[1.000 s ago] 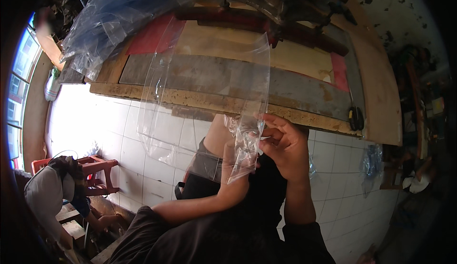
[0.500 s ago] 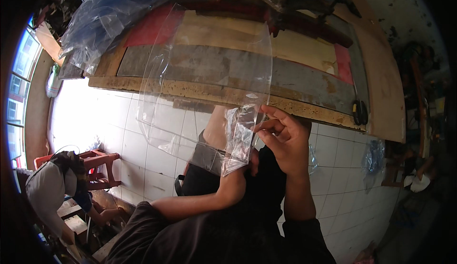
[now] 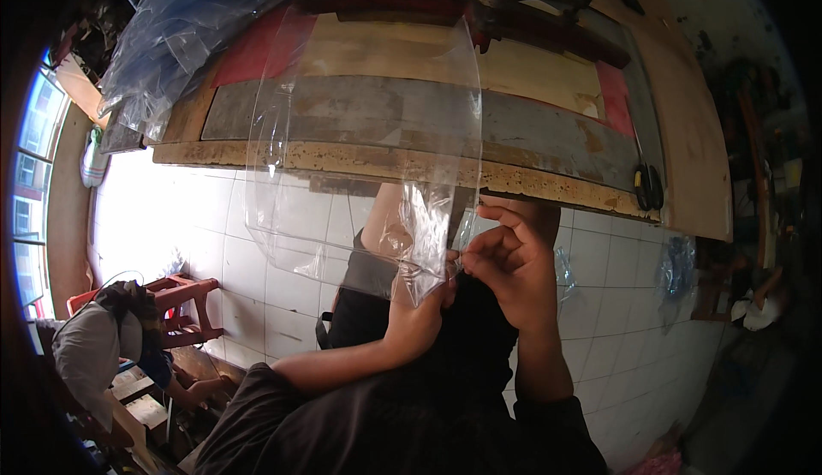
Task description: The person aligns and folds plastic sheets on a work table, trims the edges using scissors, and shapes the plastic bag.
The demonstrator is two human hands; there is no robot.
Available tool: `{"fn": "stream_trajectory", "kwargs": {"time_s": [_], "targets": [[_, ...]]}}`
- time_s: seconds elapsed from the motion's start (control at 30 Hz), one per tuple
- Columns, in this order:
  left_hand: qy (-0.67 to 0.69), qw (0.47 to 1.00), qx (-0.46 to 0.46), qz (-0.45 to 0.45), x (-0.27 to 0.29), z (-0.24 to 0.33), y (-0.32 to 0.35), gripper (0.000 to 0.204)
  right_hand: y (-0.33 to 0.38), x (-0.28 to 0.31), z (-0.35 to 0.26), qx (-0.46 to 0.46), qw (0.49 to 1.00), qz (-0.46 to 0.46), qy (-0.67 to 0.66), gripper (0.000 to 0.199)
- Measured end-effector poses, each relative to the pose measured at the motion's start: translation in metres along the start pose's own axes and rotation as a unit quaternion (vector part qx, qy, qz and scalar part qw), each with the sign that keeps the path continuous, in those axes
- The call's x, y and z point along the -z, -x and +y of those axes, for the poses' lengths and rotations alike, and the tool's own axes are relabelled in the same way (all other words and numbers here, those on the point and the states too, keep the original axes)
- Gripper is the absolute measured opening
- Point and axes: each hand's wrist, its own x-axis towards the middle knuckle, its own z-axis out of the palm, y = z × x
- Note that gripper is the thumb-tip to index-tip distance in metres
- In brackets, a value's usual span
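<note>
Just in front of the workbench (image 3: 565, 189), the right hand (image 3: 515, 268) pinches the right edge of a clear plastic sheet (image 3: 368, 158). The left hand (image 3: 416, 321) sits behind the sheet's crumpled lower corner; its grip cannot be told. The sheet extends over the workbench's front edge. Scissors (image 3: 647, 189) lie at the workbench's right end, a plastic pile (image 3: 184, 42) at its left; a red stool (image 3: 203, 310) stands off that left end.

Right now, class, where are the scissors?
In the head view, the scissors lie near the workbench's front edge, toward its right end, farther right than the right hand.
</note>
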Motion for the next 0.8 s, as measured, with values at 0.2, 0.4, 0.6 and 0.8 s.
{"fn": "stream_trajectory", "kwargs": {"time_s": [0.2,0.4,0.6,0.8], "targets": [[0.105,0.991,0.084,0.008,-0.002,0.009,-0.001,0.054,-0.003,0.002,0.001,0.018,0.999,0.009,-0.035,0.043],[0.238,0.953,0.186,-0.038,0.002,0.025,-0.006,0.051,-0.005,0.017,0.002,-0.002,0.994,0.005,-0.107,0.037],[0.24,0.952,0.186,-0.049,0.014,0.015,-0.013,0.051,-0.008,0.023,0.005,0.018,0.997,0.015,-0.078,0.031],[0.099,0.982,0.163,0.004,-0.009,0.03,-0.01,0.05,-0.005,0.022,0.009,0.052,0.998,0.026,-0.021,0.025]]}}
